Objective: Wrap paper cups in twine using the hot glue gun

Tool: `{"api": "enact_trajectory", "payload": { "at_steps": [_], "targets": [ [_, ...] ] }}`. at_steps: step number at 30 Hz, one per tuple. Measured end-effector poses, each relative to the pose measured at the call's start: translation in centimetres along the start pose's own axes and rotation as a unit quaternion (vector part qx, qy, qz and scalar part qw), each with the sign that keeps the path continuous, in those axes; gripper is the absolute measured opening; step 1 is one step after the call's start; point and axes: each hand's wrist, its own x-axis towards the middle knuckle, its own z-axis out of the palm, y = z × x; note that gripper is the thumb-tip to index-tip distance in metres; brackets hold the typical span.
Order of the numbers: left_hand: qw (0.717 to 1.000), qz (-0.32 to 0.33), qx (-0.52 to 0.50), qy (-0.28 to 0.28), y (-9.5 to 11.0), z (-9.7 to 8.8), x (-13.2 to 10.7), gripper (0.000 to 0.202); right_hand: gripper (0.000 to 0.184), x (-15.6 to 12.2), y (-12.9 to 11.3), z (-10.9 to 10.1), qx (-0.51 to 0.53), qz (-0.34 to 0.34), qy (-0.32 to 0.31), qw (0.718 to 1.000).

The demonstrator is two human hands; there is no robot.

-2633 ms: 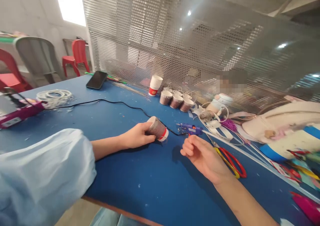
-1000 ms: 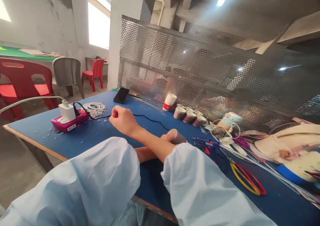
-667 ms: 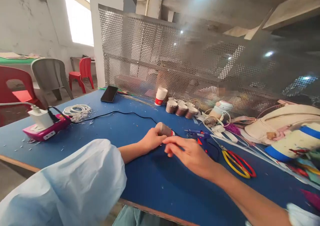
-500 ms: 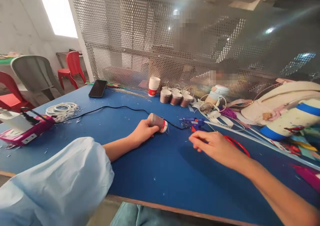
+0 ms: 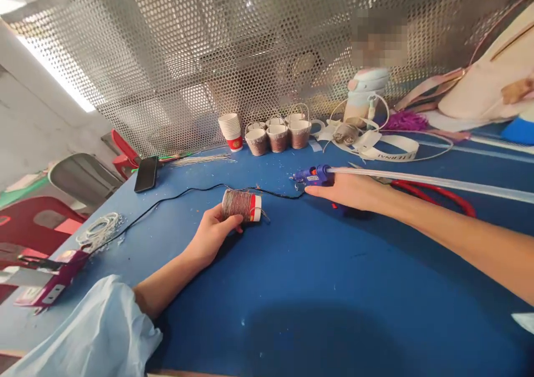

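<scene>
1. The left hand (image 5: 211, 235) curls narrowly around a twine-wrapped paper cup (image 5: 241, 205). The cup lies on its side on the blue surface (image 5: 317, 288), at the fingertips.
2. The right hand (image 5: 350, 191) is closed over the grip of a small blue glue gun (image 5: 312, 175). The nozzle pokes out past its fingers, near the cup but apart from it.
3. A black cord (image 5: 179, 193) runs just beyond the left hand. Red-handled scissors (image 5: 454, 201) lie beside the right wrist.

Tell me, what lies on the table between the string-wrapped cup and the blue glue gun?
Only a thin black cord, running from the glue gun past the wrapped cup; the rest is bare blue table, seen in the head view.
</scene>
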Motion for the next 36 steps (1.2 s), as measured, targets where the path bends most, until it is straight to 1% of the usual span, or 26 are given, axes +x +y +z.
{"api": "enact_trajectory", "payload": {
  "at_steps": [4,6,9,11,13,15,17,19,22,24,28,32,36],
  "targets": [
    [0.998,0.012,0.067,-0.012,0.1,-0.3,-0.5,0.013,0.028,-0.5,-0.2,1.2,0.093,-0.017,0.038,0.995],
    [0.995,0.01,0.1,-0.013,0.0,-0.6,-0.7,0.013,0.023,-1.2,-0.4,1.3,0.118,-0.003,0.063,0.991],
    [0.991,0.006,0.136,-0.008,-0.3,-1.0,-1.0,0.015,0.025,-2.3,-0.9,0.9,0.144,0.023,0.075,0.986],
    [0.99,0.011,0.141,-0.001,-0.4,-1.2,-1.1,0.015,0.028,-3.0,-1.3,0.6,0.17,0.022,0.081,0.982],
    [0.991,0.02,0.132,0.009,-0.4,-1.1,-1.0,0.016,0.03,-3.7,-1.8,0.5,0.22,0.009,0.072,0.973],
    [0.992,0.023,0.125,0.017,-0.2,-1.0,-1.0,0.018,0.032,-4.4,-2.4,0.8,0.281,-0.01,0.037,0.959],
    [0.992,0.017,0.124,0.023,0.2,-1.0,-1.0,0.016,0.035,-5.0,-3.0,1.3,0.318,-0.021,-0.001,0.948],
    [0.992,0.011,0.118,0.032,0.6,-0.9,-1.0,0.013,0.039,-5.6,-3.5,1.6,0.32,-0.02,-0.021,0.947],
    [0.991,0.018,0.116,0.058,0.8,-1.0,-1.0,0.011,0.039,-6.3,-4.2,1.8,0.313,-0.024,-0.023,0.949],
    [0.989,0.018,0.127,0.067,0.7,-1.0,-1.0,0.008,0.034,-6.6,-4.7,1.8,0.318,-0.038,-0.017,0.947],
    [0.988,0.012,0.14,0.065,0.6,-1.0,-0.8,0.004,0.021,-7.0,-5.2,2.0,0.325,-0.075,-0.001,0.943],
    [0.987,0.023,0.141,0.076,0.8,-0.7,-0.6,0.021,0.017,-7.1,-5.4,2.5,0.308,-0.086,-0.009,0.947],
    [0.983,0.009,0.154,0.097,1.1,-0.2,-0.4,0.036,0.018,-7.1,-5.5,2.6,0.311,-0.083,-0.009,0.947]
  ]
}}
